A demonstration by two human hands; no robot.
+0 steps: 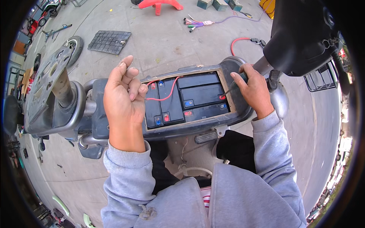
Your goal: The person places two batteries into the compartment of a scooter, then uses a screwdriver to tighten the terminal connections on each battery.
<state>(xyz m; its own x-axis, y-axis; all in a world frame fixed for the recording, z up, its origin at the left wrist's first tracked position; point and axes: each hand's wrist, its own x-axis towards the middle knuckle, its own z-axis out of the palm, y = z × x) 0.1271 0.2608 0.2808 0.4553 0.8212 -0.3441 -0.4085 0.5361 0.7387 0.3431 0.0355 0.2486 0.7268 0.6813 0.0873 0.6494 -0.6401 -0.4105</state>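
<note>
My right hand (pixel 255 92) grips the dark handle of a screwdriver (pixel 230 90). Its shaft slants down to a red battery terminal (pixel 222 97) at the right of the open compartment. Several black batteries (pixel 199 92) lie in that compartment, in the footboard (pixel 171 134) of an electric scooter. They carry red and blue terminals. A red wire (pixel 173 89) loops over the batteries on the left, its lower end passing behind my left hand (pixel 125 94). That hand is raised above the compartment's left end, palm up and fingers curled; whether something small is pinched there is unclear.
The scooter's bare seat base (pixel 52 75) rises at left, its steering column (pixel 263 65) at right. On the concrete beyond lie a ribbed black cover (pixel 109 42), a wheel (pixel 75 51), a connector harness (pixel 202 23), a red hose (pixel 234 45), a red fender (pixel 161 4) and loose batteries (pixel 219 4).
</note>
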